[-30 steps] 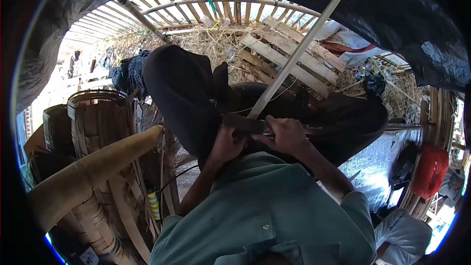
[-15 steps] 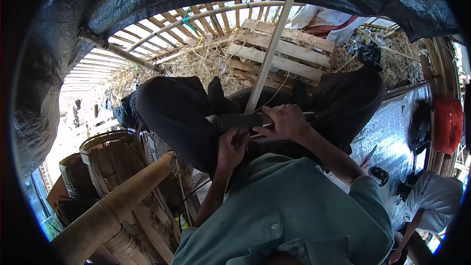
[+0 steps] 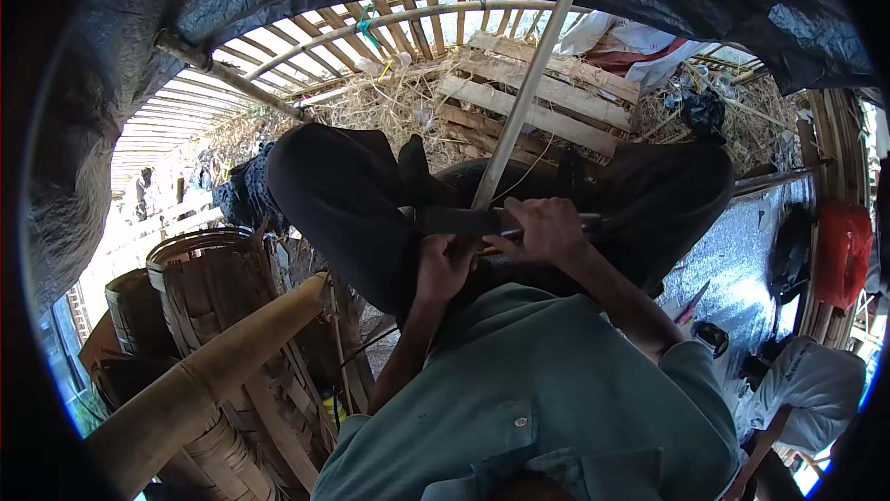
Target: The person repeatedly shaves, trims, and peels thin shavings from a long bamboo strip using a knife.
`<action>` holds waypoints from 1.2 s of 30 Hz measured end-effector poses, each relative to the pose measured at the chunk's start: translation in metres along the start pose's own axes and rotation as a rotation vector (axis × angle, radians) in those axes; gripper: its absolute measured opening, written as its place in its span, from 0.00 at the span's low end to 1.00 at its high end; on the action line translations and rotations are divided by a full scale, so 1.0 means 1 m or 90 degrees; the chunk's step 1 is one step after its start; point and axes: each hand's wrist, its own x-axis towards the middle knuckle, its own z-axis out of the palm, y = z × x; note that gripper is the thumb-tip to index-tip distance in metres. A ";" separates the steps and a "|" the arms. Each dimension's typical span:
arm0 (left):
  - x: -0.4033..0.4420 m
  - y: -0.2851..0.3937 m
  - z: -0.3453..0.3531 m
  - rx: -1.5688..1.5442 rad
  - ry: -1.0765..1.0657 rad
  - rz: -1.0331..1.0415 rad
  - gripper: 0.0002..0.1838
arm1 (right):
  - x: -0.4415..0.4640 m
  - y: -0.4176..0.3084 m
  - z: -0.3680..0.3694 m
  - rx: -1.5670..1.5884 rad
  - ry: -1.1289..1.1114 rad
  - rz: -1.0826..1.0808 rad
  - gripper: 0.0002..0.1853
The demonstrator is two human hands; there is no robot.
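Right hand (image 3: pixel 549 230): I see it wrapped round the dark tool (image 3: pixel 454 222).
Left hand (image 3: pixel 443 269): bent; I cannot tell its grip.
Long strip (image 3: pixel 530 93): slants up from the tool.

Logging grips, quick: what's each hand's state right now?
Left hand: partly curled; whether it holds anything cannot be told.
Right hand: closed, holding the dark-bladed tool.

A pale strip (image 3: pixel 530 88) rises beyond 2 hands (image 3: pixel 547 230) and a dark blade (image 3: pixel 454 221).
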 end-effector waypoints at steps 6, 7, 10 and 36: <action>0.003 -0.002 0.005 -0.027 0.005 0.010 0.07 | 0.006 0.005 -0.007 0.012 -0.053 0.025 0.30; 0.000 0.001 0.006 -0.016 0.013 0.026 0.07 | 0.004 0.003 -0.013 0.012 -0.078 0.017 0.28; 0.001 0.003 0.003 0.026 0.008 0.015 0.07 | 0.007 0.006 -0.019 0.032 -0.070 0.027 0.26; -0.018 0.004 0.012 0.182 0.116 0.156 0.11 | 0.007 0.014 -0.015 0.005 0.182 0.109 0.27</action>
